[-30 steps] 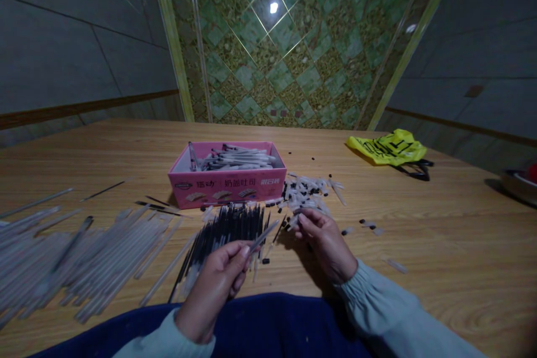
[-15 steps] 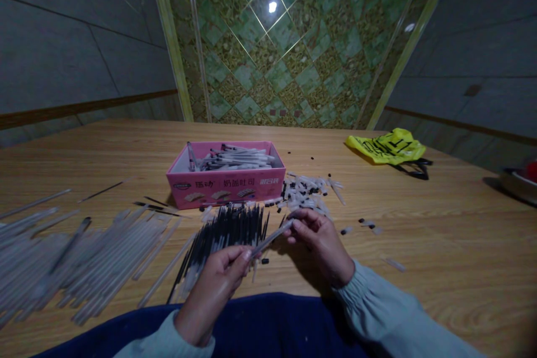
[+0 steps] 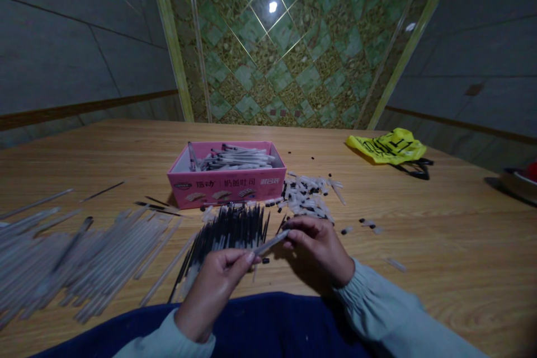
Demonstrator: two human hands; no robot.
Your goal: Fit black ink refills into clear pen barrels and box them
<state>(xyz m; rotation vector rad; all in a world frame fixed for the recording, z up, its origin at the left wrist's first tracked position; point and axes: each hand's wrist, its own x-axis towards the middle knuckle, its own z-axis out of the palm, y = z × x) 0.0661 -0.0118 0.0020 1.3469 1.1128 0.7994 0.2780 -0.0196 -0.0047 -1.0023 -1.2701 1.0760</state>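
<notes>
My left hand pinches the near end of a clear pen barrel just above the wooden table. My right hand grips the barrel's far end with thumb and fingers closed round it. A bundle of black refills lies just beyond my left hand. A scatter of small pen caps and tips sits right behind my right hand. The pink box further back holds several pens.
Many clear pen barrels are spread over the table's left side. A yellow bag lies at the back right, and a bowl sits at the right edge. A few loose caps lie right of my right hand.
My right hand left the cap pile and came back to the barrel's far end, where it now grips. My left hand held the barrel throughout, lowering it slightly.
</notes>
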